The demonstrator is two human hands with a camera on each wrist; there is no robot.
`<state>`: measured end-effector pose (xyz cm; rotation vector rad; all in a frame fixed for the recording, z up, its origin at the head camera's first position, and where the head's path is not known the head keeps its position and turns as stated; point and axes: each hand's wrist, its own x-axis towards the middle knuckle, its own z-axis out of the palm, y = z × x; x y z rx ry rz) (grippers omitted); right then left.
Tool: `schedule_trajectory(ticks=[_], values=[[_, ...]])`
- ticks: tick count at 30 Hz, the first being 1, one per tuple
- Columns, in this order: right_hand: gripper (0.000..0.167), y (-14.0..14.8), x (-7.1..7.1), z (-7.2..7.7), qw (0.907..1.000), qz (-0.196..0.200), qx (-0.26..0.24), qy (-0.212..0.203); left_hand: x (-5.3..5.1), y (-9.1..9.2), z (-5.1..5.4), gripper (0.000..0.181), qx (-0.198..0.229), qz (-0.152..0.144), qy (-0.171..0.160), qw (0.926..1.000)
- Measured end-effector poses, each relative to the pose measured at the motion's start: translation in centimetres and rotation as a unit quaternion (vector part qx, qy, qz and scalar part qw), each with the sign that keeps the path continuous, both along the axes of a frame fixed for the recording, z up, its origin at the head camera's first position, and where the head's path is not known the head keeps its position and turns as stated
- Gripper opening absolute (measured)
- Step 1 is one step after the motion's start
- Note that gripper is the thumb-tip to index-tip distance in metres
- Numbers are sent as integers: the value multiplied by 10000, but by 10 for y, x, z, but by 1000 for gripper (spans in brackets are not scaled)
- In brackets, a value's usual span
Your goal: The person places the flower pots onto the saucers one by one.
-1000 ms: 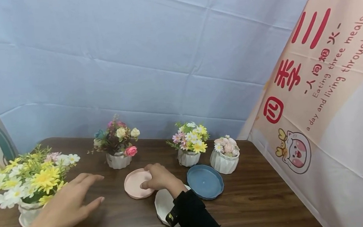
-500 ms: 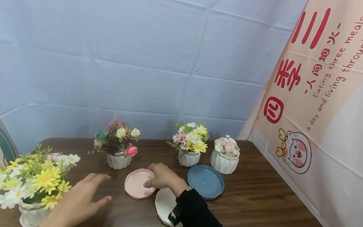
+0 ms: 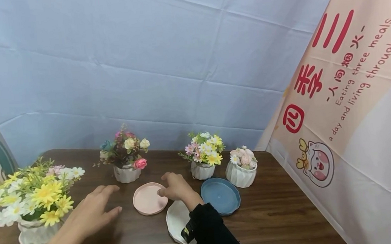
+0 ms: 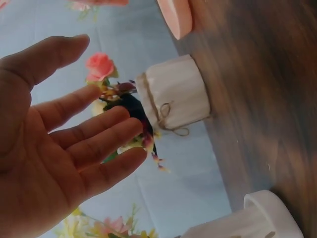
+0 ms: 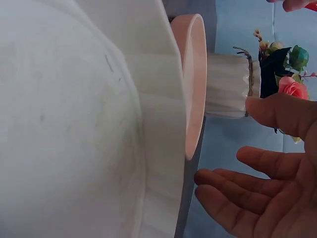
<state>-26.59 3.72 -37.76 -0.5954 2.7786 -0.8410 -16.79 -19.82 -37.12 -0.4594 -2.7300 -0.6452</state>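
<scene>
- I have the right hand [image 3: 177, 187] over the right rim of the pink saucer [image 3: 148, 201], which lies flat around the middle of the surface [image 3: 273, 215].
- Its thumb has drawn back toward that rim over the last second, while the saucer lies in much the same spot.
- Fingers and thumb stand apart there, nothing between them in the right wrist view; whether one grazes the rim, I can't tell.
- I see the left hand [image 3: 94, 212] shifted rightward, from the yellow-flower pot [image 3: 38, 233] near the left edge toward the pink saucer. Its fingers are spread, palm empty.
- For the work, I take this to mean the saucer is let go, not carried.
- The white saucer [image 3: 176, 219] lies nearer the front edge, partly hidden by the right wrist; the blue saucer [image 3: 220, 196] lies right of it.
- The rose pot [image 3: 127, 174] stands near the back edge.
</scene>
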Motion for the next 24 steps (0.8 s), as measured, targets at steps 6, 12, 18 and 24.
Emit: schedule_trajectory(ticks=[6,12,18,24], values=[[46,-2,-3,-5,9999,-154,66,-34,-8,0,-3,56,71,199,-171,9996],[45,-4,-3,-7,9990,-349,245,-127,-20,-2,-7,62,194,469,-460,9976],[28,-10,-3,-2,9959,-605,492,-457,-35,-2,-12,67,867,1046,-1024,9854],[21,-14,-5,-3,9927,-843,560,-654,-45,1,-16,67,1391,1404,-1069,9744]])
